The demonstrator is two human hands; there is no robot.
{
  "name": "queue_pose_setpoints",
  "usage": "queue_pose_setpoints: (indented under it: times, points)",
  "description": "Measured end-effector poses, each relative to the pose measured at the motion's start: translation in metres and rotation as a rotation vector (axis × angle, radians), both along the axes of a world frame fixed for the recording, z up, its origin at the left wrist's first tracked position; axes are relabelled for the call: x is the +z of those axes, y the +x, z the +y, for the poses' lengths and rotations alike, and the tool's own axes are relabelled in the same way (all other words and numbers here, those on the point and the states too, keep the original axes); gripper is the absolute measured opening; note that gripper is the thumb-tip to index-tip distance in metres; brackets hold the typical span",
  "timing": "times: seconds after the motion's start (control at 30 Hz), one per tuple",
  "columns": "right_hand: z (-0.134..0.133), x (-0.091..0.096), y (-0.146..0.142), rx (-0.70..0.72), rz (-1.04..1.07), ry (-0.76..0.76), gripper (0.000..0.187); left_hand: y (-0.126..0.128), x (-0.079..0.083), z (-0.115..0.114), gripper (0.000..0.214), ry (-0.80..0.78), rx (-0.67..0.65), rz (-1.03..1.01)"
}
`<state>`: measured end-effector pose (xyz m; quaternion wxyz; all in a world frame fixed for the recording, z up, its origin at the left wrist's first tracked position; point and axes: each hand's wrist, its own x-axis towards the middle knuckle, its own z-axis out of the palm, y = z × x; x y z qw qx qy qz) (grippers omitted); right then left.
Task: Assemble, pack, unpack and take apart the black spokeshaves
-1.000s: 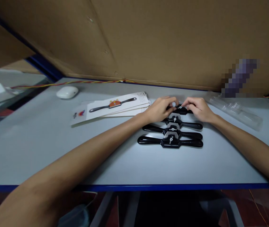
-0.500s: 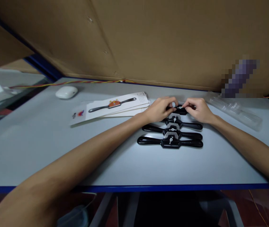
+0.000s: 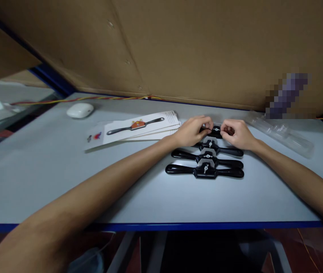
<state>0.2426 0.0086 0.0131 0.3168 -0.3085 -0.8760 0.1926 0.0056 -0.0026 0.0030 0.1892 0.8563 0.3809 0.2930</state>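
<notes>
Several black two-handled spokeshaves lie in a row on the grey table point(image 3: 50, 178). The nearest spokeshave point(image 3: 204, 171) and the two behind it point(image 3: 207, 155) lie untouched. My left hand point(image 3: 192, 131) and my right hand point(image 3: 237, 134) are both closed on the farthest spokeshave point(image 3: 216, 132), one at each side of its middle. Their fingertips pinch at its small silver screw. Most of that tool is hidden under my hands.
A stack of printed cards point(image 3: 138, 127) showing a spokeshave lies to the left of my hands. A white oval device point(image 3: 80, 110) sits farther left. Clear plastic packaging point(image 3: 283, 134) lies at the right. Cardboard walls stand behind, with a coloured wire point(image 3: 93, 98) along the back edge.
My right hand has shifted slightly left, closer over the middle of the farthest spokeshave. The other tools have not moved.
</notes>
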Motion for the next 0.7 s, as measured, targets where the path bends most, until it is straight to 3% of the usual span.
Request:
queue_pose_setpoints:
  times: [0.13,0.7]
  points:
    - [0.0010,-0.0009,0.0000,-0.053,0.034,-0.051,0.003,-0.0006,0.0012,0.0000,0.015,-0.014,-0.001,0.007]
    - [0.0011,-0.0003,0.0007,-0.018,0.016,-0.061,0.007,-0.0006,0.0009,-0.0010,0.019,-0.004,0.018,-0.012]
